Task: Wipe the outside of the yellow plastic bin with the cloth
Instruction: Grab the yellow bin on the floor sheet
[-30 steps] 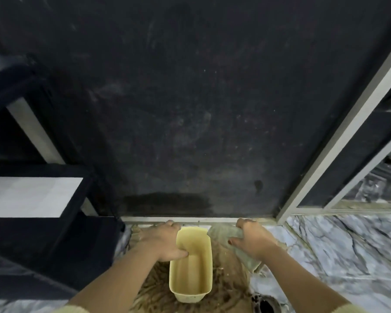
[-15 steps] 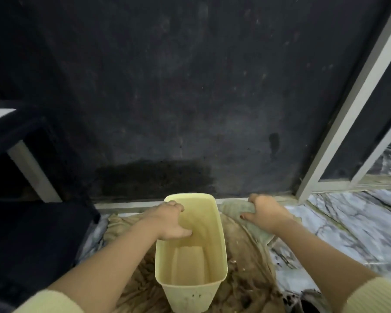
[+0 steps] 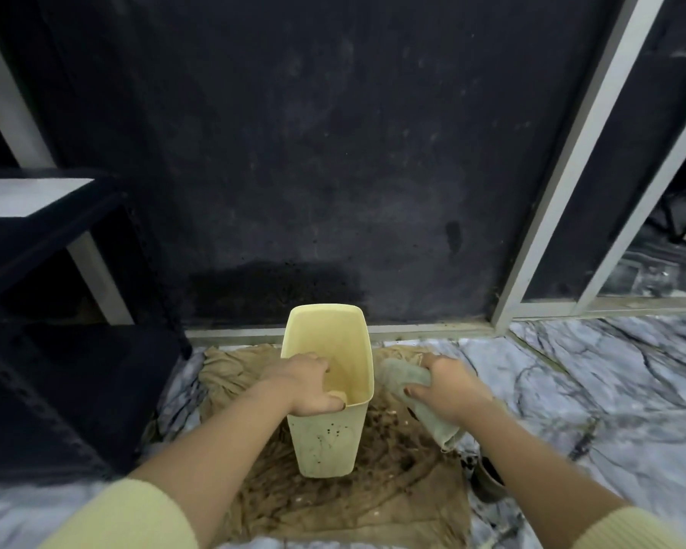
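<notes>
A tall yellow plastic bin [image 3: 325,445] stands upright on a brown burlap mat, its near wall marked with dark specks and smudges. My left hand [image 3: 305,384] grips the bin's left rim, fingers outside and thumb over the near rim. To the bin's right, my right hand [image 3: 448,390] holds a pale grey-green cloth [image 3: 402,376], bunched under the palm and hanging down past the wrist. The cloth sits a little apart from the bin's right wall.
The brown burlap mat [image 3: 377,505] lies on a marbled floor [image 3: 595,398]. A dark wall [image 3: 333,152] rises right behind the bin. A black metal shelf unit [image 3: 56,330] stands on the left, a sliding-door frame [image 3: 551,215] on the right. A dark round object [image 3: 488,477] sits beside the mat.
The bin has come from lying tilted to standing upright, its near wall now showing. My left hand slid along the rim toward me. My right hand with the cloth moved nearer the bin.
</notes>
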Action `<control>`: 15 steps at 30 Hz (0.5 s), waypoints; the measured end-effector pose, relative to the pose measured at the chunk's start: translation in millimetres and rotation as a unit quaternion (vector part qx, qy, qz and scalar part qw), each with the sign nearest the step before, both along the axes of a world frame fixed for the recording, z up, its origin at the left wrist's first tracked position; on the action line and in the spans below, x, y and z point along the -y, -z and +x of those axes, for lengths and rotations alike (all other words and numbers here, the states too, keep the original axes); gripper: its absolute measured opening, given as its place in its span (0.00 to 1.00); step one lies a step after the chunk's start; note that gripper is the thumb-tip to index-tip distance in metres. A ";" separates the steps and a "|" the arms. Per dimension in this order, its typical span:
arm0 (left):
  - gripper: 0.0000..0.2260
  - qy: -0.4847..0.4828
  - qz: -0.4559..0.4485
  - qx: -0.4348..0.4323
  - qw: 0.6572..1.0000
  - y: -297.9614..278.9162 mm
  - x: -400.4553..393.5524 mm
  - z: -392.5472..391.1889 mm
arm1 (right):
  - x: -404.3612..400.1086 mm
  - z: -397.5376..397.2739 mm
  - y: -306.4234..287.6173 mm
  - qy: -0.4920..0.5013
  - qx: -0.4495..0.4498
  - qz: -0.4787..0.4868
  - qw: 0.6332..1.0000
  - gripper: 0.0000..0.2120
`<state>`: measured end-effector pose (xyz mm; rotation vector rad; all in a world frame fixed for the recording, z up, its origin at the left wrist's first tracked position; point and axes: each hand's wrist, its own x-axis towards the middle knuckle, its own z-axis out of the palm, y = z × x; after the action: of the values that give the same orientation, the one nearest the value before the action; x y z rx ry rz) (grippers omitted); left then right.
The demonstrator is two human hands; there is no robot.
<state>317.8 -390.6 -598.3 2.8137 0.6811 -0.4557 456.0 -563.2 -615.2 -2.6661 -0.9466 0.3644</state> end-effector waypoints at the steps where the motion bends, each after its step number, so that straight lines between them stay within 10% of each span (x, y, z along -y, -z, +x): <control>1: 0.34 0.009 0.012 0.002 1.000 -4.2 6.2 -3.8 | 6.0 -5.1 -2.8 -0.001 0.001 0.004 1.000 0.20; 15: 0.32 0.021 0.056 -0.002 0.998 -12.2 62.0 -22.7 | 52.8 -24.5 -7.9 -0.006 -0.001 0.030 1.000 0.19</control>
<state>295.1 -452.6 -586.1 2.9387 0.6691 -0.4445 431.5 -616.0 -607.3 -2.6072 -0.9578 0.3347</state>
